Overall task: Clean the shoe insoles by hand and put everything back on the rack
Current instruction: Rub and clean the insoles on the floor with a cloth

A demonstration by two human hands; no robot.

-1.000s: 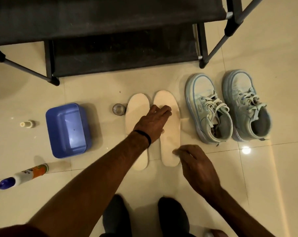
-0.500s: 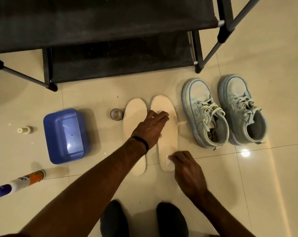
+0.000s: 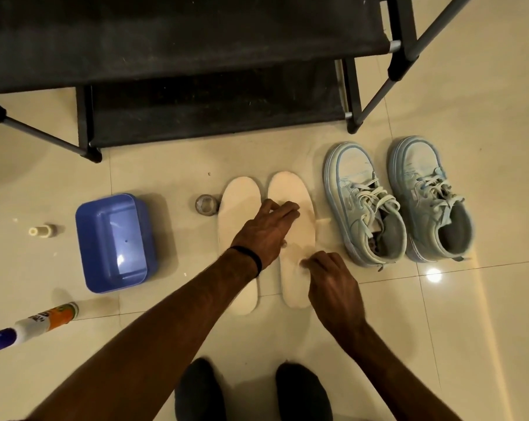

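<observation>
I see the black fabric shoe rack [image 3: 196, 41] upper frame, empty. Centre, my left hand [image 3: 264, 230] presses flat, fingers straight, on the right cream foam insole [image 3: 290, 196]; right hand [image 3: 333, 284], fingers curled, rubs its heel. Risk: the insole skids on glossy tile towards the pale blue sneakers [image 3: 366, 202].

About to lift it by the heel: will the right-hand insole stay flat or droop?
The right-hand insole looks thin and lies flat on the tiles, so it will probably droop if lifted by one end. It seems light; the left hand pressing it suggests it could slide.
</observation>
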